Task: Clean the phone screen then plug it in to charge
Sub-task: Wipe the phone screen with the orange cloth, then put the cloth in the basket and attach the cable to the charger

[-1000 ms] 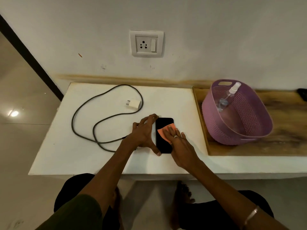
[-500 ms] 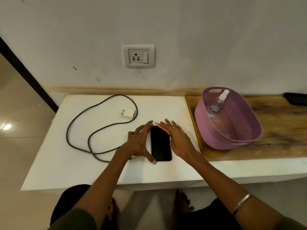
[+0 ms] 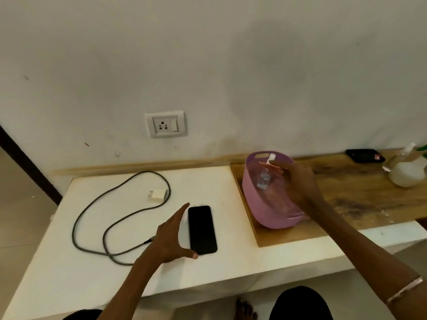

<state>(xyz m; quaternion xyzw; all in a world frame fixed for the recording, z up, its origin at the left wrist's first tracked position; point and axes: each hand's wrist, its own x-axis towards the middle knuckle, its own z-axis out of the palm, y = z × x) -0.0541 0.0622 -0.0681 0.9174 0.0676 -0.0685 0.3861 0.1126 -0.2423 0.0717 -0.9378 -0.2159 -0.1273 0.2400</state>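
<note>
The phone (image 3: pixel 202 229) lies flat on the white table (image 3: pixel 69 269). The left hand (image 3: pixel 171 236) touches its side, fingers straight. The right hand (image 3: pixel 293 181) holds an orange cloth (image 3: pixel 271 168) over the purple basket (image 3: pixel 256 199). The charger (image 3: pixel 158 194) is not plugged in yet.

— What sort of place is this?

— A room in a home, by the look of it. A plain white plastered wall (image 3: pixel 231 65), scuffed and stained, carries a household wall socket with a switch (image 3: pixel 166 124).

— And the furniture?

— A low white bench (image 3: pixel 92 269) stands against the wall, with a wooden slab (image 3: pixel 360 192) set on its right part. On the wood stand a purple plastic laundry-style basket (image 3: pixel 265 213) and a white spray bottle (image 3: pixel 406 172).

— Anything else domestic?

— A tiled floor (image 3: pixel 20 204) at the left, with a dark door frame (image 3: pixel 27 167), and a bare foot (image 3: pixel 246 310) under the bench.
</note>
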